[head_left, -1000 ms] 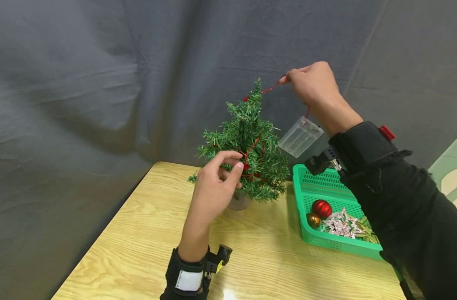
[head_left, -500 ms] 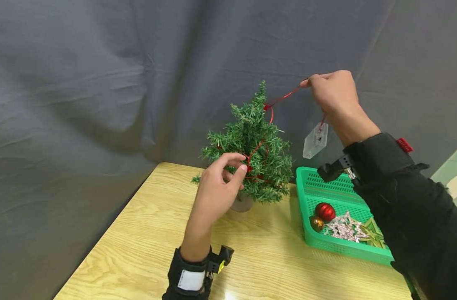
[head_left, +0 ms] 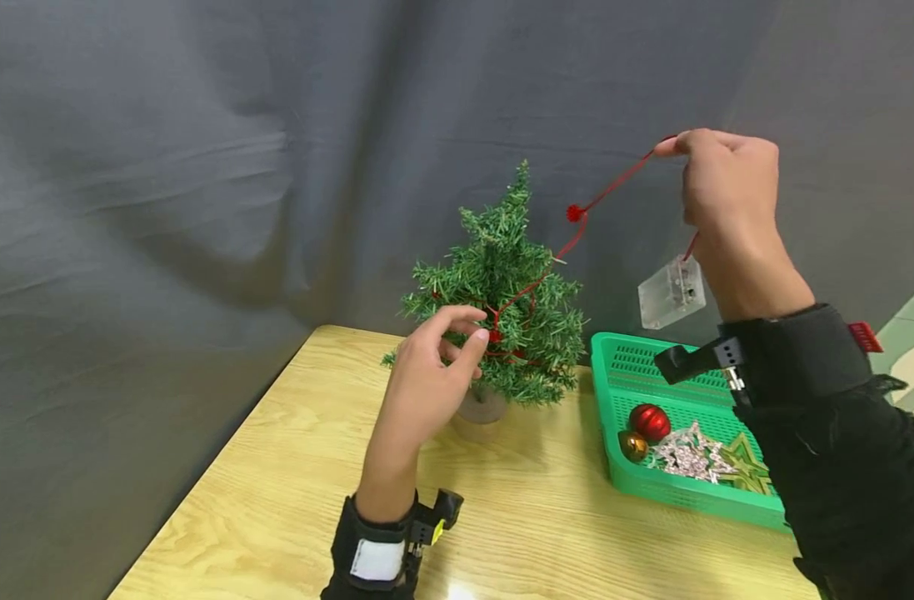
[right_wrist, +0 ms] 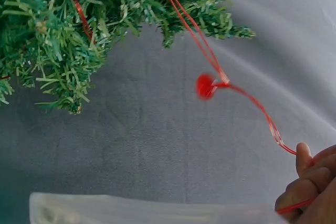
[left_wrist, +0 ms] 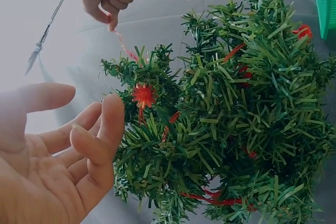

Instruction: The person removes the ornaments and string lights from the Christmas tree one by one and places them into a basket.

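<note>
- Pinching the red light string (head_left: pixel 614 185) high and right of the small tree (head_left: pixel 501 292), right hand (head_left: pixel 726 187) has fingers curled round it; clear battery box (head_left: pixel 671 292) dangles below.
- Left hand (head_left: pixel 427 375), fingers relaxed, holds nothing, fingertips at the branches beside the wound string.
- String looks thin, limp, light, likely to snag; best pinched between bulbs, box supported.
</note>
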A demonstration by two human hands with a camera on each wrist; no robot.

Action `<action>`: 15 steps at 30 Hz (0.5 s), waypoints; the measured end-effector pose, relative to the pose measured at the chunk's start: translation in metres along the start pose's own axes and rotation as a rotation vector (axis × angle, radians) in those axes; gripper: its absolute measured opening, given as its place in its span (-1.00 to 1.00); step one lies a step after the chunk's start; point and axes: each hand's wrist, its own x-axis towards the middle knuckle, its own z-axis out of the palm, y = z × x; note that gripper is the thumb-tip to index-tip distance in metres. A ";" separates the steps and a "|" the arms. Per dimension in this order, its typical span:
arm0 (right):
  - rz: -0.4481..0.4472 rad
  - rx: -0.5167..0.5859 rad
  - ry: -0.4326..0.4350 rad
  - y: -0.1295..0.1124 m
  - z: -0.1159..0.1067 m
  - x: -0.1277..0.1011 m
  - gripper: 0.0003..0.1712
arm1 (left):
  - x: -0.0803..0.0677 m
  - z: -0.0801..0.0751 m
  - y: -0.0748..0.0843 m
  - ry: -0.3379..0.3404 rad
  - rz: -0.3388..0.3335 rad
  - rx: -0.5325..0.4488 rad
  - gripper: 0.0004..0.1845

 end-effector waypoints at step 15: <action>-0.025 0.279 -0.021 0.018 -0.020 -0.035 -0.70 | -0.002 -0.005 -0.003 -0.011 -0.009 0.037 -0.72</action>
